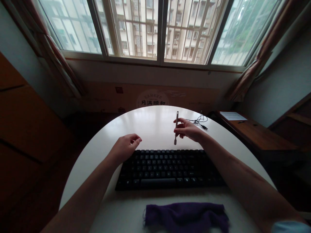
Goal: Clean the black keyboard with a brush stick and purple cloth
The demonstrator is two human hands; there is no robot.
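A black keyboard (159, 170) lies flat on the white round table (148, 124), its space bar toward me. My left hand (127, 145) is at the keyboard's far left corner, fingers curled in and thumb against them, with nothing visible in it. Above the table beyond the keyboard, my right hand (187, 128) pinches a slim grey brush (177, 119), shaped like a toothbrush. The brush is nearly upright, its handle end with a small hole up and its head down, apart from the keys. My right forearm hides the keyboard's far right part.
A folded purple cloth (186, 216) lies near the front edge of the table. Behind my right hand is a coiled black USB cable (200, 121). A wooden desk (264, 132) with a paper (233, 116) stands to the right, and a barred window is ahead.
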